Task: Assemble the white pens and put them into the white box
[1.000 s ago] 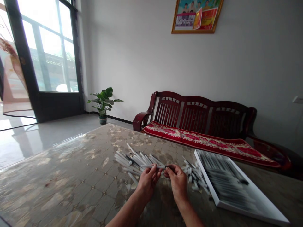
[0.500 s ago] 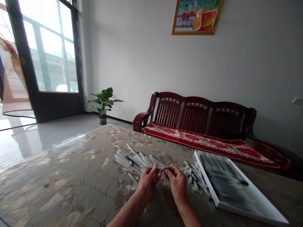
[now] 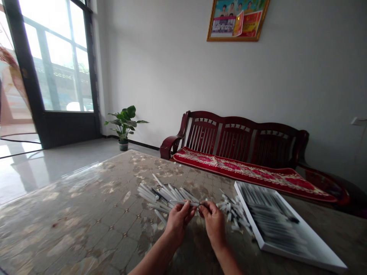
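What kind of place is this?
Probably a home living room or small reception room: a dark wooden settee, a potted plant, and a framed picture hanging above the settee.

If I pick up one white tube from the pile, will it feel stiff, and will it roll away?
The white tube held by the left hand and right hand looks straight, so probably stiff. It is thin, so likely light. Its round body may roll on the glossy table top.
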The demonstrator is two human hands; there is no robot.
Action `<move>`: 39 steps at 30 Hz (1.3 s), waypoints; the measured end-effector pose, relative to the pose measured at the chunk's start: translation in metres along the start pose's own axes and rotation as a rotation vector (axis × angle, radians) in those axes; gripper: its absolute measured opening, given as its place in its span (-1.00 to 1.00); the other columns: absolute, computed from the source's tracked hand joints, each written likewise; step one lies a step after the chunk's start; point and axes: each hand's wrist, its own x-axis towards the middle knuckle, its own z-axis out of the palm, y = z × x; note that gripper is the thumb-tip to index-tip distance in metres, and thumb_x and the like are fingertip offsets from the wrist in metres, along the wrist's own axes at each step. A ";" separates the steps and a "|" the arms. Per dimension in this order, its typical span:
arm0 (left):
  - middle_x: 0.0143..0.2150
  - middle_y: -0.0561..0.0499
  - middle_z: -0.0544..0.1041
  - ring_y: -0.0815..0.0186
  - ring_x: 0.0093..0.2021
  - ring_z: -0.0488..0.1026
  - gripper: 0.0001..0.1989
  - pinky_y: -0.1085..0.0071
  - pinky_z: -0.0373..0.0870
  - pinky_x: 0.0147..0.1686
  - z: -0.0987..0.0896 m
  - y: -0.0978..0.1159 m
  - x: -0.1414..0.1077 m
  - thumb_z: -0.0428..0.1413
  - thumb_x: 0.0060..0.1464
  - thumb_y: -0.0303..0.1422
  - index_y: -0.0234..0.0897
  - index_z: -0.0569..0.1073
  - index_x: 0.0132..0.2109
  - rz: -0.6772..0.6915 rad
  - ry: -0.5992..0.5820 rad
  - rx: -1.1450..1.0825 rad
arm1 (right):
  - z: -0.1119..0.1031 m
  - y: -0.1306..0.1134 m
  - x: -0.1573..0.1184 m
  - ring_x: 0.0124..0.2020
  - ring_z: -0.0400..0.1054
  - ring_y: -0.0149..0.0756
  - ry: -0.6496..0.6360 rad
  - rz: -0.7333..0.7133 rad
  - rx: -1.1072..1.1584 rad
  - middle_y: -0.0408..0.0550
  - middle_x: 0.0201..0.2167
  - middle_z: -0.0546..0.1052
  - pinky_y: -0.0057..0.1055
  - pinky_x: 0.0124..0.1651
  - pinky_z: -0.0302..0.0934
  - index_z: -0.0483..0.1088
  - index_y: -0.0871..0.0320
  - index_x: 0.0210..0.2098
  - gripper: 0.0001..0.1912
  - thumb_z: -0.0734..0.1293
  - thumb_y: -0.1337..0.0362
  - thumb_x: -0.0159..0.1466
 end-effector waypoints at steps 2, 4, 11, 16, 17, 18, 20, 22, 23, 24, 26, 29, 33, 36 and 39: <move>-0.51 0.02 0.55 0.41 -0.50 0.56 -0.85 0.62 0.53 -0.46 0.000 0.000 -0.001 0.31 -0.02 -0.51 -0.37 0.46 -0.38 0.016 0.001 0.018 | -0.004 -0.001 0.000 -0.47 0.44 -0.25 -0.034 -0.089 -0.148 -0.05 -0.49 0.57 -0.43 -0.40 0.31 0.48 0.11 -0.37 -0.72 0.31 0.03 0.21; -0.51 0.02 0.55 0.42 -0.51 0.55 -0.84 0.62 0.53 -0.47 0.000 -0.001 -0.003 0.33 -0.05 -0.50 -0.37 0.46 -0.39 0.032 0.003 0.033 | -0.008 -0.004 -0.001 -0.43 0.44 -0.25 -0.050 -0.177 -0.293 -0.05 -0.47 0.56 -0.43 -0.37 0.28 0.45 0.08 -0.37 -0.74 0.25 0.06 0.27; -0.52 0.00 0.56 0.42 -0.53 0.53 -0.83 0.61 0.51 -0.49 0.002 -0.002 -0.008 0.33 -0.06 -0.49 -0.38 0.46 -0.41 0.028 0.011 0.081 | -0.006 -0.006 -0.004 -0.39 0.44 -0.22 -0.051 -0.317 -0.569 -0.01 -0.43 0.53 -0.40 -0.35 0.18 0.34 0.06 -0.38 -0.63 0.04 0.08 0.39; -0.51 -0.02 0.58 0.36 -0.49 0.56 -0.77 0.56 0.51 -0.47 0.002 -0.004 -0.011 0.39 -0.15 -0.43 -0.39 0.48 -0.36 0.089 -0.030 0.134 | -0.002 -0.001 -0.004 -0.51 0.40 -0.20 -0.024 -0.149 -0.533 -0.01 -0.56 0.50 -0.37 -0.45 0.10 0.34 0.04 -0.48 -0.51 -0.01 -0.02 0.38; -0.51 -0.02 0.59 0.35 -0.48 0.56 -0.75 0.55 0.51 -0.47 0.002 -0.005 -0.010 0.40 -0.16 -0.43 -0.38 0.49 -0.36 0.095 -0.036 0.139 | -0.002 -0.001 -0.004 -0.55 0.38 -0.21 -0.027 -0.098 -0.484 -0.03 -0.59 0.48 -0.37 -0.47 0.10 0.33 0.03 -0.50 -0.50 0.00 -0.06 0.37; -0.51 -0.02 0.59 0.35 -0.48 0.56 -0.74 0.55 0.51 -0.47 0.002 -0.005 -0.010 0.40 -0.17 -0.42 -0.38 0.49 -0.35 0.097 -0.038 0.141 | -0.003 -0.002 -0.003 -0.57 0.36 -0.22 -0.038 -0.051 -0.429 -0.05 -0.62 0.46 -0.36 -0.49 0.09 0.32 0.03 -0.51 -0.48 0.00 -0.09 0.36; -0.50 -0.02 0.59 0.36 -0.48 0.55 -0.74 0.55 0.51 -0.46 0.002 -0.004 -0.009 0.40 -0.17 -0.40 -0.38 0.49 -0.36 0.094 -0.029 0.139 | -0.005 -0.005 -0.003 -0.59 0.33 -0.24 -0.083 0.010 -0.325 -0.09 -0.65 0.43 -0.37 -0.50 0.11 0.30 0.04 -0.53 -0.45 -0.01 -0.13 0.35; -0.50 -0.01 0.59 0.37 -0.49 0.55 -0.75 0.54 0.51 -0.45 0.002 -0.004 -0.008 0.39 -0.17 -0.39 -0.38 0.49 -0.38 0.087 -0.021 0.133 | -0.008 -0.009 -0.004 -0.57 0.33 -0.27 -0.134 0.011 -0.260 -0.13 -0.63 0.42 -0.39 -0.49 0.13 0.29 0.05 -0.51 -0.46 -0.02 -0.13 0.36; -0.50 0.00 0.59 0.37 -0.48 0.54 -0.75 0.54 0.51 -0.44 0.001 -0.003 -0.007 0.40 -0.17 -0.38 -0.38 0.49 -0.38 0.084 -0.019 0.126 | -0.009 -0.011 -0.005 -0.54 0.33 -0.28 -0.151 -0.010 -0.246 -0.14 -0.60 0.43 -0.40 -0.47 0.14 0.30 0.06 -0.48 -0.48 0.00 -0.12 0.36; -0.51 0.01 0.59 0.38 -0.48 0.54 -0.73 0.54 0.51 -0.43 0.001 -0.003 -0.007 0.40 -0.19 -0.36 -0.37 0.49 -0.39 0.081 -0.018 0.119 | -0.010 -0.012 -0.005 -0.51 0.34 -0.29 -0.158 -0.040 -0.241 -0.15 -0.57 0.44 -0.42 -0.44 0.15 0.31 0.06 -0.44 -0.52 0.04 -0.11 0.36; -0.50 0.01 0.59 0.37 -0.47 0.55 -0.69 0.54 0.50 -0.43 0.001 -0.003 -0.007 0.42 -0.24 -0.33 -0.37 0.50 -0.39 0.070 -0.026 0.108 | -0.010 -0.011 -0.007 -0.46 0.34 -0.30 -0.147 -0.094 -0.251 -0.16 -0.53 0.45 -0.44 -0.41 0.14 0.33 0.08 -0.40 -0.58 0.11 -0.10 0.33; -0.50 0.00 0.59 0.37 -0.48 0.54 -0.62 0.54 0.50 -0.45 0.001 -0.005 -0.007 0.46 -0.33 -0.29 -0.37 0.50 -0.38 0.059 -0.047 0.113 | -0.008 -0.005 -0.007 -0.54 0.29 -0.32 -0.108 -0.083 -0.292 -0.16 -0.60 0.41 -0.42 -0.46 0.07 0.31 0.08 -0.48 -0.53 0.11 -0.13 0.31; -0.51 -0.01 0.59 0.35 -0.49 0.55 -0.61 0.51 0.51 -0.44 0.001 -0.007 -0.007 0.47 -0.35 -0.28 -0.35 0.50 -0.38 0.065 -0.054 0.131 | -0.008 -0.001 -0.005 -0.62 0.25 -0.31 -0.114 0.043 -0.257 -0.14 -0.68 0.36 -0.39 -0.51 0.04 0.28 0.07 -0.58 -0.41 0.02 -0.19 0.32; -0.50 0.01 0.59 0.36 -0.47 0.55 -0.63 0.52 0.50 -0.43 0.001 -0.006 -0.006 0.46 -0.33 -0.27 -0.34 0.50 -0.39 0.066 -0.038 0.120 | -0.010 -0.005 -0.004 -0.57 0.26 -0.32 -0.146 0.031 -0.208 -0.15 -0.63 0.39 -0.41 -0.49 0.07 0.32 0.08 -0.52 -0.45 0.05 -0.18 0.32; -0.50 0.01 0.60 0.37 -0.48 0.54 -0.60 0.52 0.50 -0.42 0.001 -0.005 -0.006 0.46 -0.36 -0.24 -0.35 0.50 -0.40 0.068 -0.045 0.122 | -0.010 -0.011 -0.006 -0.51 0.27 -0.34 -0.152 -0.032 -0.167 -0.17 -0.57 0.42 -0.44 -0.45 0.11 0.33 0.09 -0.46 -0.53 0.17 -0.16 0.27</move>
